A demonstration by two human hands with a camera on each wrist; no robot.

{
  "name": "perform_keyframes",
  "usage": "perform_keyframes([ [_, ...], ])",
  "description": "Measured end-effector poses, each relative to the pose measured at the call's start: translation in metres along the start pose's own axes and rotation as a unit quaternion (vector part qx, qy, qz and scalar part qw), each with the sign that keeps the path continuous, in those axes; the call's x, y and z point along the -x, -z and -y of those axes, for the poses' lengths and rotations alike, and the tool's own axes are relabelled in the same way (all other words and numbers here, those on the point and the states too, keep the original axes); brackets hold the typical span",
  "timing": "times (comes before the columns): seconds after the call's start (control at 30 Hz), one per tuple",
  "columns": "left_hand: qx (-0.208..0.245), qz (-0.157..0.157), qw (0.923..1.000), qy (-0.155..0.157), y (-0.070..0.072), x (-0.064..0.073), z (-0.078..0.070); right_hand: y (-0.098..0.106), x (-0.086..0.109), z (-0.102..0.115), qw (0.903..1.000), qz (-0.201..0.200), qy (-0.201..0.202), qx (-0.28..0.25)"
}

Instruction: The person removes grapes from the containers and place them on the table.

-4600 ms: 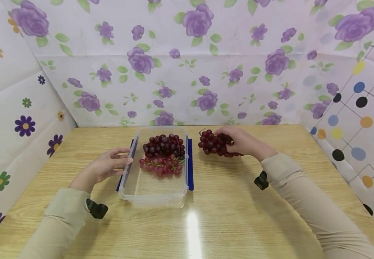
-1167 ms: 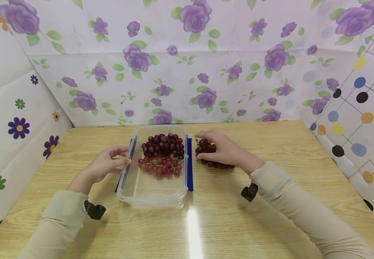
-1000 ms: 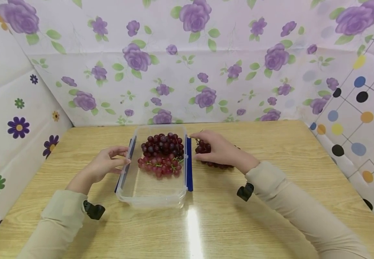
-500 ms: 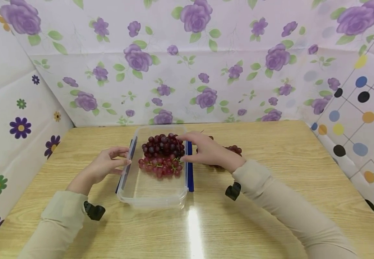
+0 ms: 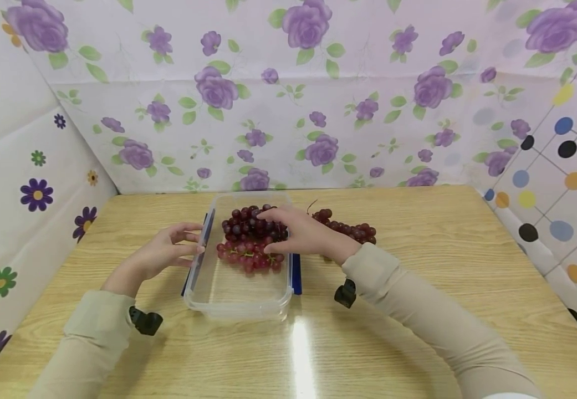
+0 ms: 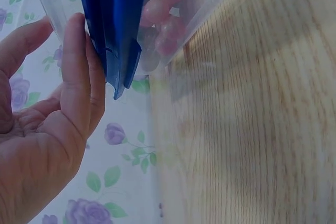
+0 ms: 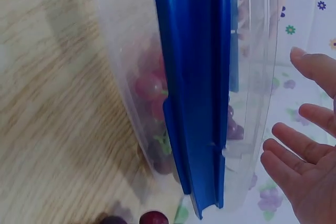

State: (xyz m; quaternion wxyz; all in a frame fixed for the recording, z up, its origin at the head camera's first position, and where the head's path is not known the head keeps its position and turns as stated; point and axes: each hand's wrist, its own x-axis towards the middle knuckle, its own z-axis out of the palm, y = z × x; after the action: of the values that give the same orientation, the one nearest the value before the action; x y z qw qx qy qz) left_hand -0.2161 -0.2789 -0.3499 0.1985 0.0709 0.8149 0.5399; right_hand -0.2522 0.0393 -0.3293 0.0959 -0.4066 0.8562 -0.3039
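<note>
A clear plastic container [image 5: 238,296] with blue side latches [image 5: 296,274] stands unlidded on the table. Inside it lie a dark grape bunch [image 5: 240,224] and, nearer me, a lighter red bunch [image 5: 243,255]. My left hand [image 5: 161,255] rests its fairly straight fingers against the container's left side, beside the blue flap [image 6: 113,24]. Over the container's right rim reaches my right hand [image 5: 305,233], fingers spread above the grapes with nothing held; in the right wrist view its fingers [image 7: 299,142] are apart. Another dark red bunch [image 5: 363,231] lies right of the container, partly hidden by that hand.
The wooden table [image 5: 418,266] extends right of the grapes and in front of the container. A flowered cloth wall [image 5: 393,111] closes off the back, and patterned cloth walls stand at both sides.
My right hand has moved left, from gripping the loose dark grapes to above the container. That bunch stays on the table, shifted slightly nearer me on its right end. My left hand stays at the container's side.
</note>
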Motion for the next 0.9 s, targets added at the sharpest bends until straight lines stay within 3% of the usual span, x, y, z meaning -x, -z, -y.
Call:
perform_keyframes([
  [0.4, 0.013, 0.011, 0.9998, -0.007, 0.000, 0.005, 0.000, -0.012, -0.012, 0.011, 0.9998, 0.020, -0.007, -0.002],
  [0.9, 0.021, 0.019, 0.9995, 0.014, -0.001, 0.006, -0.003, -0.027, -0.025, 0.017, 0.9980, 0.049, -0.039, 0.005],
])
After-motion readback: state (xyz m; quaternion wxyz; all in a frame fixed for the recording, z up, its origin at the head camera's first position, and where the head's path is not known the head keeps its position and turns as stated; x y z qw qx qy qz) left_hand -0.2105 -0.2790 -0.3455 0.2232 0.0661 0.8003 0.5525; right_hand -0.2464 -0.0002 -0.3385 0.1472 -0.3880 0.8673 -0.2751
